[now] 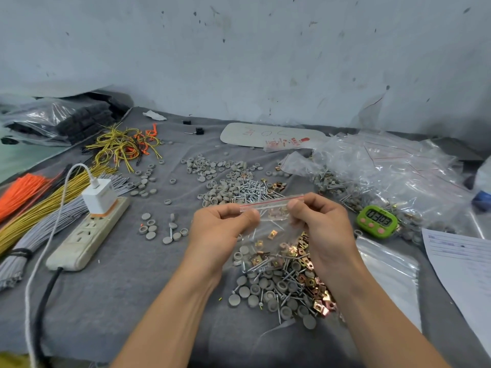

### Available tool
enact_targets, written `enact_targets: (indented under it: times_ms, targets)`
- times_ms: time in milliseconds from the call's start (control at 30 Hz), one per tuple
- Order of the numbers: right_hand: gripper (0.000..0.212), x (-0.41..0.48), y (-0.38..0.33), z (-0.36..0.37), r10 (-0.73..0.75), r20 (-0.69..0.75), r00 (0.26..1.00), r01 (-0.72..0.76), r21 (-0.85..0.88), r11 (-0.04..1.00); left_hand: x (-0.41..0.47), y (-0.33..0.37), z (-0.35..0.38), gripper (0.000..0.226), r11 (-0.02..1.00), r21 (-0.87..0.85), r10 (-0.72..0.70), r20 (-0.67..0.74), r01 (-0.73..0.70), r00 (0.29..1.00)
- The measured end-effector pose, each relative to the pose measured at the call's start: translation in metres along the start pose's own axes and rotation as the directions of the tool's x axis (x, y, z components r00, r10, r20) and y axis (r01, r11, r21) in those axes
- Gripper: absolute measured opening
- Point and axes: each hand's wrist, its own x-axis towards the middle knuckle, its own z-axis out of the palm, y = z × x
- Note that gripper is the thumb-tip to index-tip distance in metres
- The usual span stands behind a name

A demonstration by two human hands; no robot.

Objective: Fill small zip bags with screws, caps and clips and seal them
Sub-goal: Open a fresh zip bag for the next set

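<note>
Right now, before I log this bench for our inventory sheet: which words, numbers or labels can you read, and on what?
Green timer: four digits seen upside down, probably "03:03", not certain.
White board: red handwriting, not legible.
Bag pack beside it: red print, too blurred.
Paper sheet: printed lines, too small.
Held zip bag: red stripe only, no text.

A pale grey-blue wall (pixel 265 49), scuffed and flecked with dark chips and peeling patches, rises behind the far edge of the tabletop (pixel 106 301), which is draped in wrinkled grey cloth. The light is soft and even, casting only faint shadows.
</note>
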Motion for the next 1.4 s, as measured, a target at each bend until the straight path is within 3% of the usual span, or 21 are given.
enact_targets:
  times_ms: [233,400,733,900,1067,1233,1400]
  targets:
    - [0.012,-0.005,-0.001,-0.004,-0.046,0.079,0.996,0.059,-0.168,0.984,-0.003,0.002,0.010,0.006,0.998,-0.040,0.054,0.008,-0.053,0.999]
    - [0.014,-0.005,-0.001,-0.002,-0.081,0.093,0.992,0.096,-0.162,0.982,-0.007,0.006,0.025,0.012,0.990,-0.021,0.141,0.045,-0.140,0.989]
    - [0.014,-0.006,0.002,0.004,-0.010,0.048,0.999,0.013,-0.079,0.997,-0.009,0.003,0.035,0.008,0.998,-0.057,0.004,0.058,-0.001,0.998]
    - [0.008,-0.008,0.001,0.008,-0.005,0.110,0.994,0.018,-0.111,0.994,-0.011,0.004,0.030,0.003,0.998,-0.032,0.058,0.006,-0.058,0.998]
    - [0.018,-0.007,0.000,0.016,0.000,0.067,0.998,0.004,-0.053,0.999,-0.008,0.005,0.026,0.007,0.993,0.018,0.117,-0.032,-0.117,0.993]
    - [0.016,-0.008,0.000,0.012,-0.067,0.027,0.997,0.070,-0.132,0.989,0.000,0.007,0.019,0.007,0.997,0.002,0.071,-0.036,-0.071,0.997]
    - [0.012,-0.007,-0.003,0.005,-0.044,-0.053,0.998,0.039,-0.091,0.995,0.003,0.007,0.021,0.005,0.999,-0.034,0.029,-0.019,-0.030,0.999]
